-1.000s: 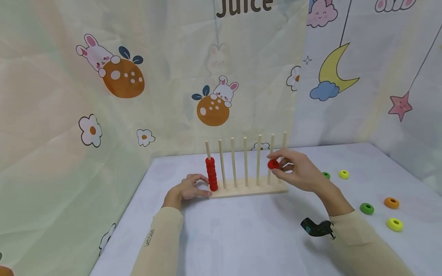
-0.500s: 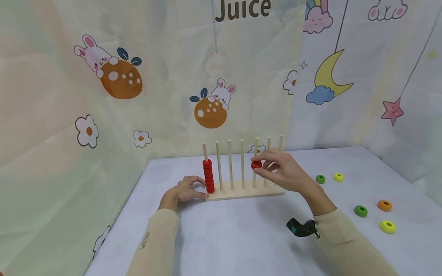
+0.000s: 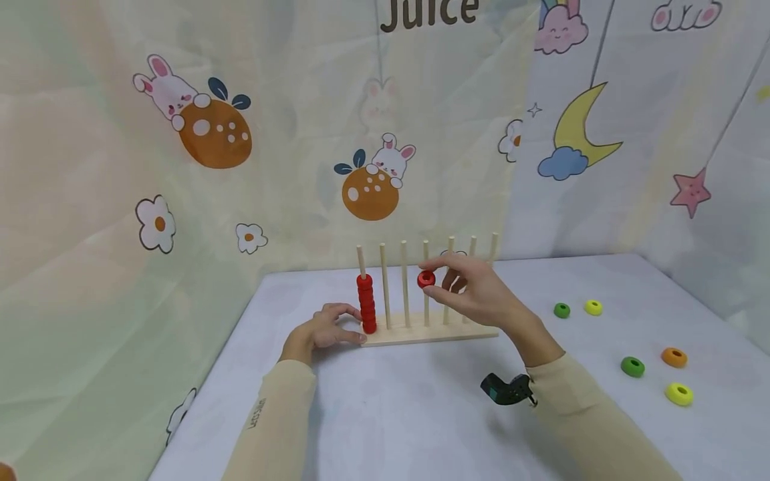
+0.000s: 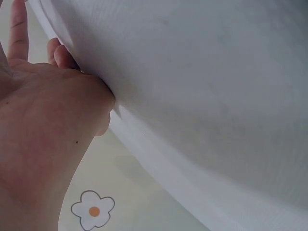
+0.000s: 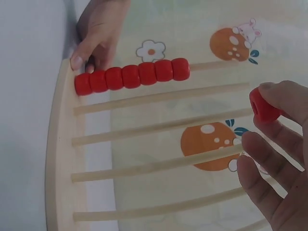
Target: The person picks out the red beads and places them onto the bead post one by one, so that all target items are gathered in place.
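Observation:
A wooden peg rack [image 3: 433, 334] with a row of upright pegs stands on the table. Its leftmost peg carries a stack of red beads [image 3: 366, 304]; the peg's top stays bare. My left hand [image 3: 325, 327] grips the left end of the base, thumb at the front corner and fingers toward the back. In the left wrist view mostly that hand's palm and wrist [image 4: 53, 115] show. Between thumb and index finger my right hand [image 3: 472, 284] pinches a single red bead [image 3: 426, 278], in front of the middle pegs. In the right wrist view the held bead [image 5: 264, 104] is off every peg.
On the right of the table lie green beads [image 3: 632, 367], yellow beads [image 3: 679, 394] and an orange bead [image 3: 674, 357]. A small black device [image 3: 505, 389] sits at my right wrist. Behind the table hangs a printed cloth [image 3: 301, 167].
My right hand has moved left along the rack with the red bead, from the right-hand pegs to the middle ones. The bead has turned, so its hole shows. My left hand stays put.

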`<state>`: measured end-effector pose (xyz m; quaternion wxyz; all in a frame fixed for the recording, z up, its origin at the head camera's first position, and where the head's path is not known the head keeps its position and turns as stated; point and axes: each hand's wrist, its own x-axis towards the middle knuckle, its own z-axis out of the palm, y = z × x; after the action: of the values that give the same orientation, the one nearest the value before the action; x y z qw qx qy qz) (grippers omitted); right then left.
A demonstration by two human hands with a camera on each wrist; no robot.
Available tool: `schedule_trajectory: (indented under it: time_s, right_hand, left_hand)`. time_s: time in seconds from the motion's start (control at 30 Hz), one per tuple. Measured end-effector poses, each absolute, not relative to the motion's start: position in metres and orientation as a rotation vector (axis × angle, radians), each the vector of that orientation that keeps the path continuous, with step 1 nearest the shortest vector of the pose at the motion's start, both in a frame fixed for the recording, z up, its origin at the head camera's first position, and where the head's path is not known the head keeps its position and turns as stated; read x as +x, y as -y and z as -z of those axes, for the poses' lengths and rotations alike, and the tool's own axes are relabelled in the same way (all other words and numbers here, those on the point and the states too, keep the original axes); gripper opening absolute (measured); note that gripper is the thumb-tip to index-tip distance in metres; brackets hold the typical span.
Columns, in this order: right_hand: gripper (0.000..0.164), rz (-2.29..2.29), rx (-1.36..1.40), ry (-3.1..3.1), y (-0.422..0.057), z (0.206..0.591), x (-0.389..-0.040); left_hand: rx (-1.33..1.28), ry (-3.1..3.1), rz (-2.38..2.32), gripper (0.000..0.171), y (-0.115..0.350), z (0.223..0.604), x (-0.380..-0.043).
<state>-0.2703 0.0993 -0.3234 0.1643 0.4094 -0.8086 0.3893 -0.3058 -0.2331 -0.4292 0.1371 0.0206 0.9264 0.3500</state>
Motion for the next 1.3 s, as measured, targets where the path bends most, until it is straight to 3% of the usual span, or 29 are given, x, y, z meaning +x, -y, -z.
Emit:
schedule_trajectory:
  time_s: [1.3]
  right_hand:
    - [0.032, -1.241, 1.128, 2.14, -0.013, 0.305, -0.294]
  left_hand:
    - [-0.025, -2.655, -1.01, 0.043, 0.237, 0.441, -0.322]
